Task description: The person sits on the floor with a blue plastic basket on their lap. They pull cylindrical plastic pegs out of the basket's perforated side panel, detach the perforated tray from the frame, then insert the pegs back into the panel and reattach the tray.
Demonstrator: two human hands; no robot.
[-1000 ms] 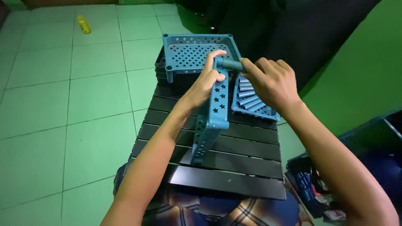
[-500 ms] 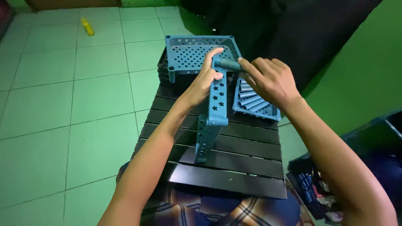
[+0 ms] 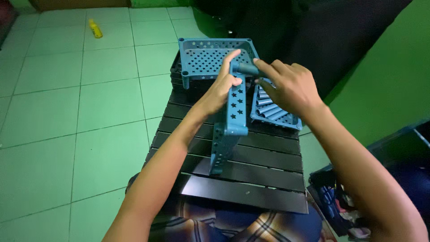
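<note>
Fingers of my left hand (image 3: pixel 222 86) are curling shut around the upper end of a blue star-punched shelf panel (image 3: pixel 229 122), which I am holding on edge over the black slatted table (image 3: pixel 264 168). My right hand (image 3: pixel 286 85) is pinching a short blue tube (image 3: pixel 245 68) between thumb and forefinger — pressing it against the panel's top corner. Just behind the panel, a blue perforated tray (image 3: pixel 201 56) is lying on the table's far end. Right of the panel, another blue tray (image 3: pixel 274 115) is holding more loose tubes (image 3: pixel 268 108), partly under my right hand.
</note>
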